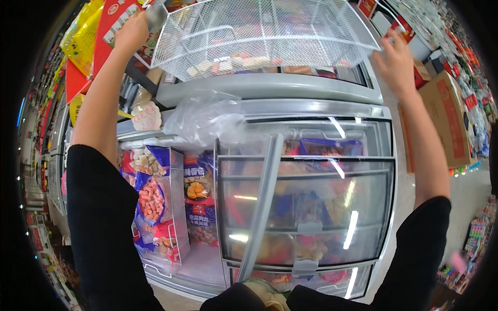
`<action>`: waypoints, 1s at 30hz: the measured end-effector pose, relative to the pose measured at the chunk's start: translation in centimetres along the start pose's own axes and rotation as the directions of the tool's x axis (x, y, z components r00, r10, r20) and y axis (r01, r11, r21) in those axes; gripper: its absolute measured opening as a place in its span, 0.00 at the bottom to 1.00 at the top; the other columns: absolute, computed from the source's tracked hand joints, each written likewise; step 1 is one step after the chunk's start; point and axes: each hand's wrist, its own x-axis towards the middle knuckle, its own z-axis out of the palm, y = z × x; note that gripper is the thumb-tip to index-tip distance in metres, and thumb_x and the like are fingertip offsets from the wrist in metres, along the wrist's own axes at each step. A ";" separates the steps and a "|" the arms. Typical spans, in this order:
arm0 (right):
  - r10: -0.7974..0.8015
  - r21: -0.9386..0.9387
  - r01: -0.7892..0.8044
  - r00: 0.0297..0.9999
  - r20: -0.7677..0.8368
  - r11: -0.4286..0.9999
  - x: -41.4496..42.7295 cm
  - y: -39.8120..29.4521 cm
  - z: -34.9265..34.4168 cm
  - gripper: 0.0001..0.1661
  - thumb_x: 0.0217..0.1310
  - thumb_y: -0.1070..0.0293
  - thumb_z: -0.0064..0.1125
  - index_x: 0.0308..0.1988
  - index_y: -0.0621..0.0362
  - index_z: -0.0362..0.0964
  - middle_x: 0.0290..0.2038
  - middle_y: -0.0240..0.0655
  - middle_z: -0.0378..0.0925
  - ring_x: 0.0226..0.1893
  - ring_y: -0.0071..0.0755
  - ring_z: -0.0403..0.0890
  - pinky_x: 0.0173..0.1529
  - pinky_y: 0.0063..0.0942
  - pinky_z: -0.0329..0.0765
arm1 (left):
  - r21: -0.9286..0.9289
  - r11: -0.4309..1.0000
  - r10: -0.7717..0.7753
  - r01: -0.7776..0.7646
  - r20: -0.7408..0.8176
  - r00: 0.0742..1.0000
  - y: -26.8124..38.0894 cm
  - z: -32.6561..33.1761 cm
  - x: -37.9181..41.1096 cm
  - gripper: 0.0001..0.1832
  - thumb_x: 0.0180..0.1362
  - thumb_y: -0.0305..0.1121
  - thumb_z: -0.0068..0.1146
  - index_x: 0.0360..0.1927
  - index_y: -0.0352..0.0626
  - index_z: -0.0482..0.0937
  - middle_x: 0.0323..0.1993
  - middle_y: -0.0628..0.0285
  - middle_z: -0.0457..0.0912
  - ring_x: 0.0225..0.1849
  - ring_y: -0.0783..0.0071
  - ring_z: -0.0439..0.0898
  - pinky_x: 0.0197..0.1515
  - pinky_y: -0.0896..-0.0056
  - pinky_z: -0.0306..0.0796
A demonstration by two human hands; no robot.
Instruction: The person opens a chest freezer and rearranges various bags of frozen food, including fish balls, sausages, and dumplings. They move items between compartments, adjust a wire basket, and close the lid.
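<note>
At the top left, my left hand is raised beside the left end of a white wire mesh basket, near a blurred metallic object; its grip is not clear. My right hand is at the basket's right end, fingers spread and slightly blurred; contact with the rim cannot be told. The basket lies tilted on top of the rear chest freezer. Crumpled clear plastic bags lie on the freezer edge before me. Below, bags of frozen food fill a wire compartment of the uncovered left part of the near freezer.
Sliding glass lids cover the near freezer's right part, with a loose grey rail lying across. A cardboard box stands right of the freezers. Red signs and yellow packages are at upper left; a handwritten tag sits below them.
</note>
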 end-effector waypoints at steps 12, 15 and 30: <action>0.616 -0.048 -0.713 0.568 0.545 0.700 -36.4 -8.8 -16.1 0.22 0.54 0.63 0.51 0.46 0.66 0.63 0.51 0.56 0.58 0.50 0.56 0.61 0.53 0.41 0.60 | -0.822 0.570 0.211 -0.027 0.114 0.971 10.4 -4.0 -34.5 0.15 0.45 0.29 0.53 0.38 0.35 0.70 0.36 0.49 0.72 0.41 0.51 0.70 0.44 0.58 0.64; 0.661 -0.004 -0.764 0.555 0.505 0.645 -37.5 -11.0 -17.3 0.23 0.54 0.61 0.50 0.47 0.65 0.63 0.51 0.56 0.59 0.50 0.56 0.62 0.53 0.40 0.61 | -0.781 0.532 0.287 0.328 0.531 0.797 15.5 -7.3 -46.1 0.19 0.51 0.39 0.51 0.41 0.36 0.70 0.37 0.47 0.72 0.41 0.51 0.71 0.42 0.59 0.66; 0.250 0.546 -0.674 0.714 0.653 0.498 -33.9 -28.9 -25.7 0.28 0.50 0.69 0.53 0.49 0.71 0.56 0.52 0.54 0.58 0.54 0.53 0.58 0.58 0.39 0.53 | -0.744 0.368 0.085 0.557 0.624 0.777 22.6 -10.4 -51.0 0.35 0.36 0.35 0.61 0.50 0.35 0.63 0.40 0.46 0.69 0.44 0.52 0.68 0.43 0.61 0.66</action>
